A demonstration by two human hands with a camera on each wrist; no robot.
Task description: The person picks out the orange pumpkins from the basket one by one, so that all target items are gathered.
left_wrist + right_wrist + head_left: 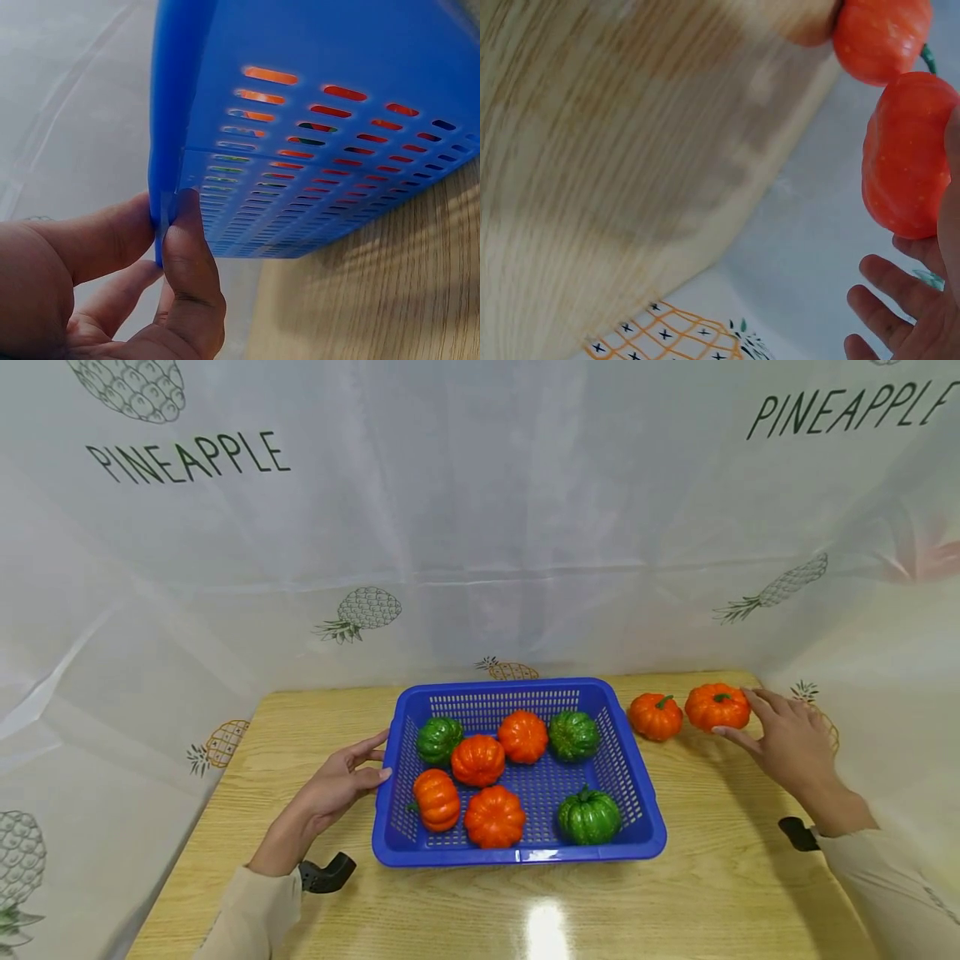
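Observation:
My left hand (pixel 335 785) pinches the left rim of a blue plastic basket (pixel 517 857), thumb on one side and fingers on the other, as the left wrist view shows close up. Inside the basket lie several small orange pumpkins (pixel 495 817) and three green ones (pixel 588 818). At the far right, my right hand (pixel 797 739) holds another orange pumpkin (pixel 717 707) between thumb and index finger; the other fingers are spread in the right wrist view. Just left of it is a second orange pumpkin (pixel 656 717) with a green stem, outside the basket.
The wooden table (pixel 450 910) has a white sheet (pixel 480 527) with pineapple prints hanging behind it and at both sides. A dark wrist device (pixel 327 872) sits at the left wrist and another (pixel 798 833) at the right.

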